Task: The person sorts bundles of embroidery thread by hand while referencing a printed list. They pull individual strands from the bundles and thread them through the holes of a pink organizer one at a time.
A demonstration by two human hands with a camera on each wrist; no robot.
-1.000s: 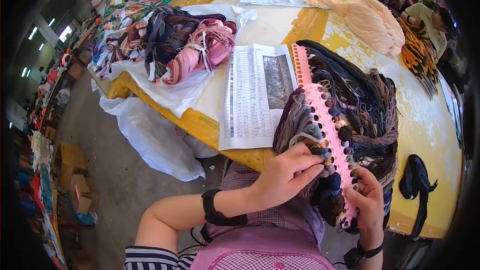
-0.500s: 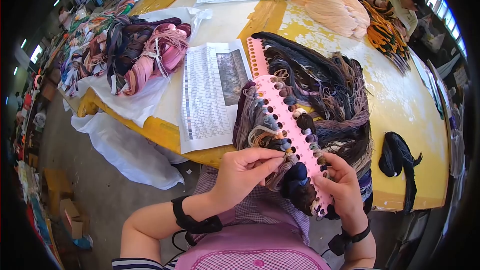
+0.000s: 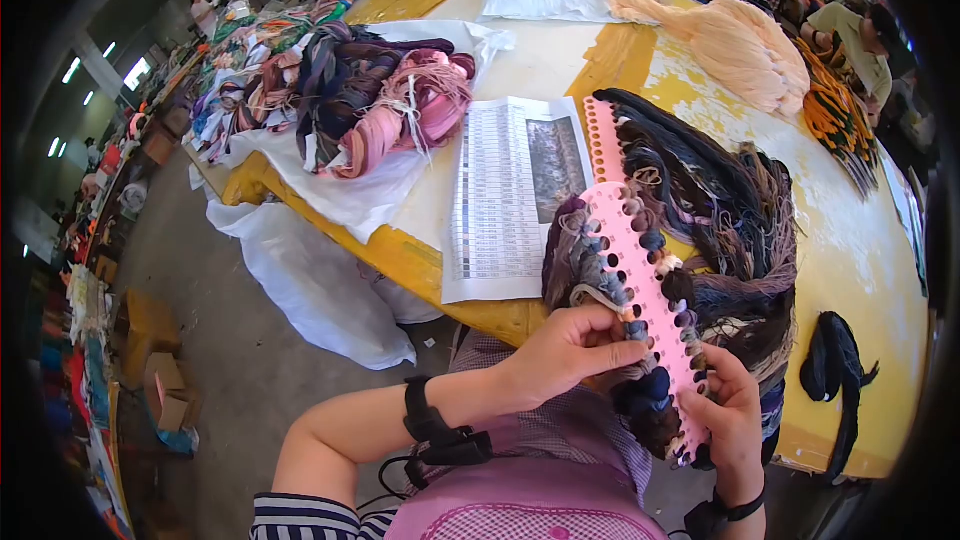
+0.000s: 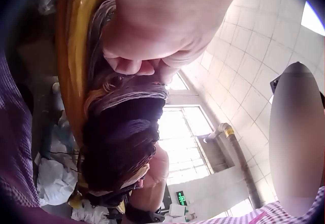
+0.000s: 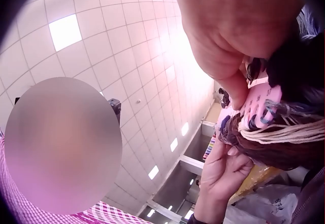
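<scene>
In the head view, a long pink thread card point(image 3: 632, 255) with holes along both edges lies at a slant, its lower end towards the person's body. Grey, brown and dark blue skeins of thread point(image 3: 570, 250) are looped through its holes. My right hand point(image 3: 728, 410) grips the card's lower right edge, thumb on its face. At the left edge, my left hand point(image 3: 572, 352) pinches greyish thread between thumb and index finger. The left wrist view shows skeins point(image 4: 127, 99) hanging below that hand. A second pink card point(image 3: 603, 135) with dark skeins rests on the table beyond.
A printed colour chart point(image 3: 500, 210) lies left of the cards on the yellow table point(image 3: 860, 240). Pink and purple yarn bundles point(image 3: 415, 105) sit at the far left, a peach hank point(image 3: 740, 45) at the back. A black skein point(image 3: 835, 370) lies at the right.
The head view shifted and came back. My left hand stays at the card's left edge, its fingers moving slightly along the threads. My right hand keeps its hold on the card.
</scene>
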